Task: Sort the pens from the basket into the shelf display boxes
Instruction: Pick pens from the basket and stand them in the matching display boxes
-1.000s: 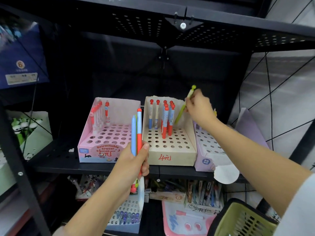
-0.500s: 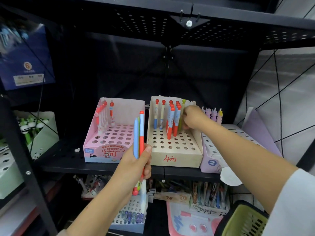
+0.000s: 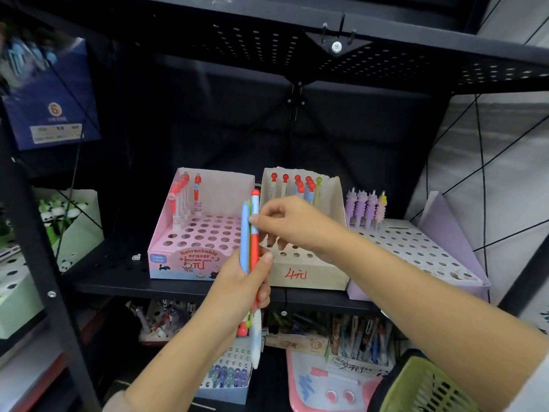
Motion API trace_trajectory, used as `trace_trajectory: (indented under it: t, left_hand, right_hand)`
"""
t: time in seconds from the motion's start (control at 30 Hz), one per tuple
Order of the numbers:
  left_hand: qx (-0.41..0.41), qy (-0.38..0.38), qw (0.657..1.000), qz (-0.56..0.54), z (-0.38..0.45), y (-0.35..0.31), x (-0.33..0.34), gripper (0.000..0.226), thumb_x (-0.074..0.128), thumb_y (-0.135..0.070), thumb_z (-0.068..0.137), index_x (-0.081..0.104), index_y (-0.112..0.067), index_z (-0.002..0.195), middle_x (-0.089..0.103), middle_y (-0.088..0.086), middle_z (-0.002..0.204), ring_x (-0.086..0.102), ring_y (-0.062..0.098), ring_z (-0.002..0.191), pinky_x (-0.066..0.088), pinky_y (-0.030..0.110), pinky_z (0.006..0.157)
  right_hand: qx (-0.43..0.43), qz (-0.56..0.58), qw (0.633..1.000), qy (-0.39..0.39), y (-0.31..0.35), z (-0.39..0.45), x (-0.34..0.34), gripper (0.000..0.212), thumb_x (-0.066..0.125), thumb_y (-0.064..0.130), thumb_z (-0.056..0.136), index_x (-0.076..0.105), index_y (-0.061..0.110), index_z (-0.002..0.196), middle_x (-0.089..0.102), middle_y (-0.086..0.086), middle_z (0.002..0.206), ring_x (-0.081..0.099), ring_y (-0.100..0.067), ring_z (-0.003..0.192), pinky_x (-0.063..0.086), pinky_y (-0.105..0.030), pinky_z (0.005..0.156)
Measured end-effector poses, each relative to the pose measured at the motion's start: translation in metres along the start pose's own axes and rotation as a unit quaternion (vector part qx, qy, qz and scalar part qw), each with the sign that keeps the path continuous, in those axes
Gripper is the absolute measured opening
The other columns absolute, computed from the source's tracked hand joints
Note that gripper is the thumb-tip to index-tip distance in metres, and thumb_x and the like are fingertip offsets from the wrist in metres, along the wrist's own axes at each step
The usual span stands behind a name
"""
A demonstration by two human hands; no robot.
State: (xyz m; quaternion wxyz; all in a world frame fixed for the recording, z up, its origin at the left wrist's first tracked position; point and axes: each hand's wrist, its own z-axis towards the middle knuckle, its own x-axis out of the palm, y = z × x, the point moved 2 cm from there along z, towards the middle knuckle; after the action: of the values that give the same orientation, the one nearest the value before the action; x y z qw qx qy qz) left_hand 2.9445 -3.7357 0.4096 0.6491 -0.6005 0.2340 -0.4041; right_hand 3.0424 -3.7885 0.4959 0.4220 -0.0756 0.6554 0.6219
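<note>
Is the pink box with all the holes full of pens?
No, mostly empty. The pink display box has a few red-topped pens standing along its back left, and most of its holes show open.

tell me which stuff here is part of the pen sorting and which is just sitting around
In the job: left hand gripping pen bundle; right hand pinching it; beige box; pink box; lilac box; green basket.

Lying about: panda box; blue package.

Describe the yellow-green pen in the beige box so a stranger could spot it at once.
On the middle shelf, find the beige box marked 4 in red, between the pink box and the lilac one. The yellow-green pen stands rightmost in its back row, the only one there without a red cap.
</note>
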Motion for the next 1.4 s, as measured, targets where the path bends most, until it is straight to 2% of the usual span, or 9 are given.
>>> trace_trajectory:
  t: [0.07, 0.2, 0.33, 0.53, 0.73, 0.93, 1.07, 1.2, 1.4]
  left_hand:
    - [-0.008, -0.004, 1.0, -0.007, -0.001, 0.0, -0.001, 0.02, 0.05, -0.028, 0.094, 0.049, -0.009, 0.089, 0.044, -0.004, 0.053, 0.038, 0.009, 0.04, 0.034, 0.019, 0.038]
    - [-0.033, -0.013, 0.999, -0.026, -0.003, 0.003, -0.008, 0.024, 0.044, -0.03, 0.096, 0.05, -0.007, 0.099, 0.047, -0.009, 0.05, 0.038, 0.008, 0.039, 0.035, 0.018, 0.038]
    - [-0.05, -0.024, 0.997, -0.049, -0.002, 0.002, -0.009, 0.01, 0.043, -0.019, 0.098, 0.045, -0.012, 0.092, 0.05, -0.006, 0.051, 0.039, 0.009, 0.038, 0.034, 0.019, 0.037]
    - [-0.03, -0.026, 0.999, -0.016, -0.003, -0.001, -0.007, 0.01, 0.041, -0.015, 0.098, 0.044, -0.013, 0.088, 0.057, -0.006, 0.055, 0.043, 0.008, 0.041, 0.038, 0.019, 0.04]
    - [-0.007, -0.022, 1.0, -0.008, -0.005, -0.002, -0.01, 0.008, 0.044, -0.018, 0.097, 0.051, -0.015, 0.095, 0.067, -0.004, 0.064, 0.058, 0.007, 0.051, 0.049, 0.019, 0.051]
    - [-0.008, -0.04, 0.997, -0.071, -0.004, -0.003, -0.008, 0.014, 0.046, -0.017, 0.096, 0.057, -0.009, 0.097, 0.074, 0.002, 0.08, 0.071, 0.017, 0.081, 0.057, 0.024, 0.067]
    - [-0.01, -0.056, 0.996, -0.073, -0.001, -0.004, -0.007, 0.016, 0.044, -0.024, 0.097, 0.059, -0.018, 0.098, 0.073, -0.007, 0.098, 0.066, 0.008, 0.1, 0.046, 0.031, 0.093]
    - [-0.018, -0.061, 0.991, -0.114, -0.002, -0.005, -0.001, 0.016, 0.044, -0.026, 0.097, 0.06, -0.023, 0.1, 0.073, -0.009, 0.099, 0.069, 0.011, 0.093, 0.054, 0.029, 0.077]
    - [-0.007, -0.061, 0.993, -0.102, -0.005, -0.009, -0.001, 0.019, 0.044, -0.025, 0.097, 0.062, -0.029, 0.096, 0.074, -0.006, 0.088, 0.07, 0.008, 0.081, 0.056, 0.021, 0.058]
  right_hand:
    - [-0.002, 0.034, 0.999, -0.038, 0.001, 0.001, 0.0, 0.023, 0.054, 0.025, 0.094, 0.06, 0.009, 0.079, 0.062, -0.004, 0.066, 0.054, -0.007, 0.051, 0.044, -0.015, 0.047]
    - [-0.032, 0.107, 0.957, -0.266, 0.002, 0.006, -0.039, 0.02, 0.041, 0.023, 0.099, 0.049, 0.017, 0.081, 0.06, -0.003, 0.067, 0.058, -0.006, 0.047, 0.051, -0.021, 0.051]
    - [-0.059, -0.09, 0.92, -0.376, -0.02, 0.001, -0.07, 0.016, 0.04, 0.027, 0.099, 0.045, 0.018, 0.087, 0.064, -0.009, 0.074, 0.065, -0.018, 0.061, 0.054, -0.035, 0.056]
    - [-0.007, -0.199, 0.938, -0.284, -0.059, 0.007, -0.054, 0.019, 0.039, 0.025, 0.1, 0.047, 0.008, 0.102, 0.066, -0.014, 0.079, 0.066, -0.029, 0.071, 0.054, -0.044, 0.064]
    - [0.033, -0.248, 0.953, -0.172, -0.07, 0.011, -0.04, 0.013, 0.046, 0.024, 0.097, 0.052, 0.013, 0.095, 0.066, -0.004, 0.076, 0.068, -0.018, 0.072, 0.053, -0.028, 0.064]
    - [-0.024, -0.198, 0.937, -0.288, -0.049, -0.009, -0.042, 0.016, 0.054, 0.028, 0.093, 0.052, 0.017, 0.082, 0.057, 0.006, 0.062, 0.054, -0.002, 0.053, 0.039, -0.015, 0.05]
    - [-0.005, -0.025, 0.999, -0.02, -0.032, -0.028, -0.007, 0.02, 0.053, 0.024, 0.094, 0.059, 0.02, 0.076, 0.064, 0.008, 0.064, 0.056, 0.001, 0.051, 0.046, -0.013, 0.049]
    - [-0.006, 0.075, 0.992, 0.102, -0.029, -0.037, 0.023, 0.013, 0.057, 0.021, 0.092, 0.064, 0.02, 0.082, 0.064, 0.013, 0.071, 0.06, -0.001, 0.066, 0.048, -0.016, 0.057]
    - [0.005, 0.13, 0.99, 0.057, -0.029, -0.034, 0.023, 0.01, 0.056, 0.015, 0.093, 0.061, 0.016, 0.084, 0.065, 0.003, 0.073, 0.059, -0.006, 0.063, 0.048, -0.016, 0.055]
